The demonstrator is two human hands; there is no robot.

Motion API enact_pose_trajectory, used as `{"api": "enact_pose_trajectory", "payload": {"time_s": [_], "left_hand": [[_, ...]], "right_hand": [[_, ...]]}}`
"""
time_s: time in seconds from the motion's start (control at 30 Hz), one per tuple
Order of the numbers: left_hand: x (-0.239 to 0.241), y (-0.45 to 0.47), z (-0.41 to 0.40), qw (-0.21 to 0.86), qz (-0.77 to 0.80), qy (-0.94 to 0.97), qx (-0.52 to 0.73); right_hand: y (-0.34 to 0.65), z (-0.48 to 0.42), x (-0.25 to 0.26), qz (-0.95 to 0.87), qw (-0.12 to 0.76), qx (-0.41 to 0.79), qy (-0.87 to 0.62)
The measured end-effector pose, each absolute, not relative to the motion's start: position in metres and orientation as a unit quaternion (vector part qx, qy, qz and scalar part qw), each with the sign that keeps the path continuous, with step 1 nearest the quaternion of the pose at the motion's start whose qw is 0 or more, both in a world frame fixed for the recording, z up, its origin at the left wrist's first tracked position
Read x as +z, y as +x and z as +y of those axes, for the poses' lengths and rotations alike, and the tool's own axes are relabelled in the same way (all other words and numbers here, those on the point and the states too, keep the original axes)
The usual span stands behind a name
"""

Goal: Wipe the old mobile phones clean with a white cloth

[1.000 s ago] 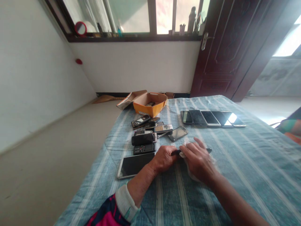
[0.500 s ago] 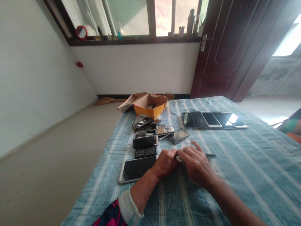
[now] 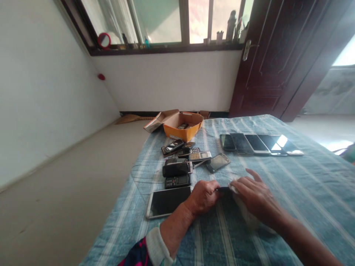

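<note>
My left hand (image 3: pixel 204 195) is closed on the left end of a dark phone (image 3: pixel 223 189) that lies on the striped blue cloth. My right hand (image 3: pixel 256 197) rests on top of that phone, fingers stretched flat, pressing a white cloth (image 3: pixel 244 210) against it. Most of the phone is hidden under my right hand. A large smartphone (image 3: pixel 168 201) lies screen up just left of my left wrist.
Several old keypad phones (image 3: pixel 183 162) are heaped beyond my hands. A row of several smartphones (image 3: pixel 259 144) lies at the far right. An open orange cardboard box (image 3: pixel 183 126) stands at the table's far edge. The table (image 3: pixel 305 184) edge drops off on the left.
My right hand with the white cloth has slid to the right along the phone. My left hand keeps its hold on the left end. The view has shifted slightly.
</note>
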State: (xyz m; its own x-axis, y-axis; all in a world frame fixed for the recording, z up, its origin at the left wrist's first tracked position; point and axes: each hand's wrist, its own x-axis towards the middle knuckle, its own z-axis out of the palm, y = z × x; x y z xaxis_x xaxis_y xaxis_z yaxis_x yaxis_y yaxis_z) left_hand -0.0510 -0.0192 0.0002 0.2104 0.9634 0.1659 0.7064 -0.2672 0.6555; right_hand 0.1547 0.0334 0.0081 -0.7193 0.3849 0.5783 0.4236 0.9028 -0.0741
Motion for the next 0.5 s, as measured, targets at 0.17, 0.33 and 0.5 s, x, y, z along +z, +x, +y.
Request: {"api": "enact_pose_trajectory", "payload": {"time_s": [0.17,0.33,0.5], "left_hand": [[0.0,-0.05,-0.02,0.226,0.569,0.741,0.276],[-0.004,-0.051,-0.019,0.218,0.569,0.743,0.276],[-0.008,-0.053,-0.017,0.197,0.545,0.763,0.287]], "right_hand": [[0.171,0.039,0.011,-0.931,0.29,-0.033,-0.219],[0.155,0.033,0.017,-0.935,0.272,-0.048,-0.224],[0.122,0.025,0.018,-0.938,0.268,-0.035,-0.218]]}}
